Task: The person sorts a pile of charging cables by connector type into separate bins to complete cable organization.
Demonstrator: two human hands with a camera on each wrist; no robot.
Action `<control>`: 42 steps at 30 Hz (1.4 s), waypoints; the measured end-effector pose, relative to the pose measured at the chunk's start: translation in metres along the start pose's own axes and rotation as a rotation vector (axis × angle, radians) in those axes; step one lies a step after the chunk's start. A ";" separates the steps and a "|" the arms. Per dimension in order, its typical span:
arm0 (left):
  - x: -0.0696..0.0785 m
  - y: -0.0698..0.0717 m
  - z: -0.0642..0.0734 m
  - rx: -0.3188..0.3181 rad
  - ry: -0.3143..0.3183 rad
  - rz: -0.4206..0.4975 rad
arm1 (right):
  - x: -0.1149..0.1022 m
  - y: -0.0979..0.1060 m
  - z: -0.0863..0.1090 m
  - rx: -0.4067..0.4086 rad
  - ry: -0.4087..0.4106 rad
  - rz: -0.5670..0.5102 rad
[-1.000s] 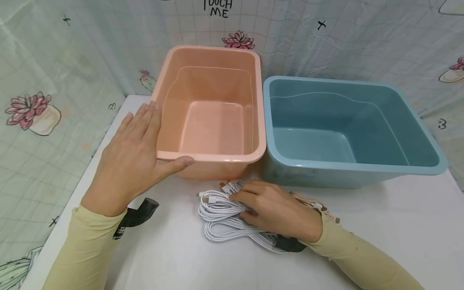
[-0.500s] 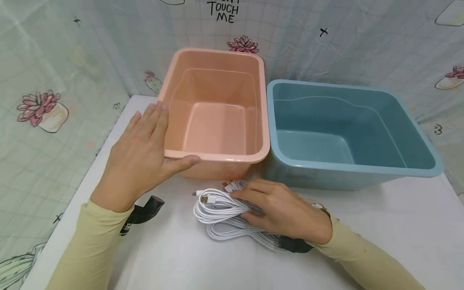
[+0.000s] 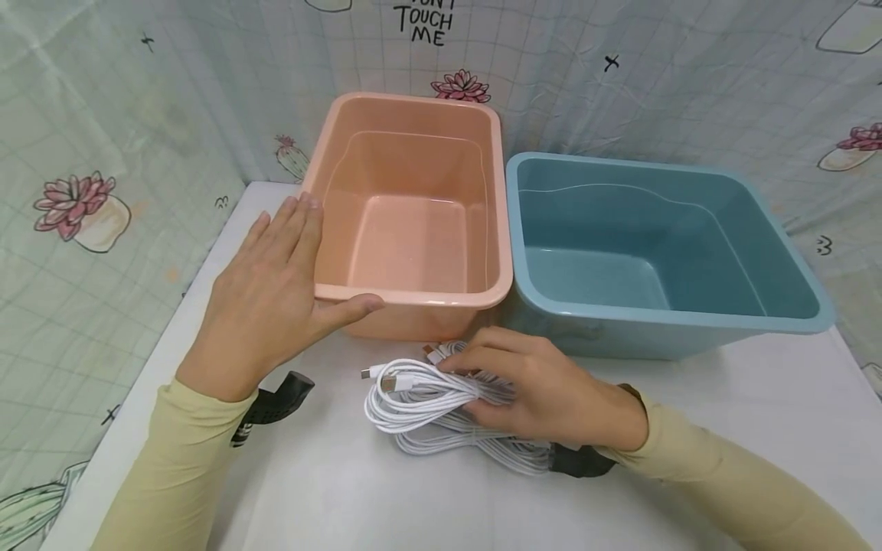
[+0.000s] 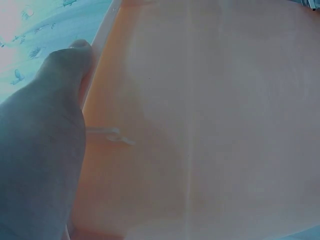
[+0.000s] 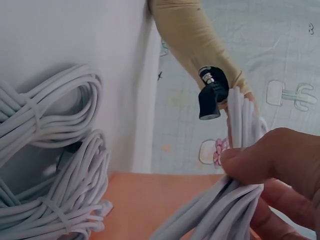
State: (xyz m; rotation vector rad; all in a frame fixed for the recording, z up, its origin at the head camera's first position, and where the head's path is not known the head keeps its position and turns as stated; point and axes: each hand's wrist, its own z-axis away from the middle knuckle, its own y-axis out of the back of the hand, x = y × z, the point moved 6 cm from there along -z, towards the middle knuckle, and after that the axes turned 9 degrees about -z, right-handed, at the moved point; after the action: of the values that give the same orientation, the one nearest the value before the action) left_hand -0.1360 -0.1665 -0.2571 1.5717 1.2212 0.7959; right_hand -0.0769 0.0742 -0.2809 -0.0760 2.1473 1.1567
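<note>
In the head view my left hand [image 3: 258,298] rests with straight fingers on the near left corner of a peach plastic basin [image 3: 413,297]. My right hand [image 3: 534,383] pinches a coiled white USB cable [image 3: 406,405] between thumb and fingers, just in front of the basins. The right wrist view shows the thumb [image 5: 247,162] pressed over the middle of this coil [image 5: 225,210]. Below it on the table lie more tied white cables [image 5: 45,115], partly hidden by the hand in the head view. From the left wrist, the hand [image 4: 45,130] is seen against the basin's rim.
A blue basin [image 3: 678,315] stands right of the peach one, their rims nearly touching. Behind both hangs a patterned sheet [image 3: 551,84], which also covers the left side. All of this stands on a white table [image 3: 358,490]. A black wrist camera [image 3: 279,398] sits under the left wrist.
My right hand has raised its white cable a little off the others, with the plug ends shifting left. The left hand stays on the peach basin. The head view has shifted slightly.
</note>
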 end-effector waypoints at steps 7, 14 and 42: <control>0.002 0.001 0.000 -0.008 0.005 0.013 | -0.011 0.015 -0.002 0.040 0.017 -0.143; 0.002 0.001 0.001 0.014 0.002 0.016 | -0.023 0.031 -0.007 0.058 0.023 -0.199; 0.003 0.003 0.000 0.034 -0.030 0.001 | -0.052 0.081 -0.030 0.229 0.204 -0.282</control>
State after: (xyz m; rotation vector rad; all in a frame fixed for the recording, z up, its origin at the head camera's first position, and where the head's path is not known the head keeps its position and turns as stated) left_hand -0.1339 -0.1637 -0.2546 1.6064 1.2189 0.7531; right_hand -0.0825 0.0867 -0.1809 -0.3957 2.3406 0.7639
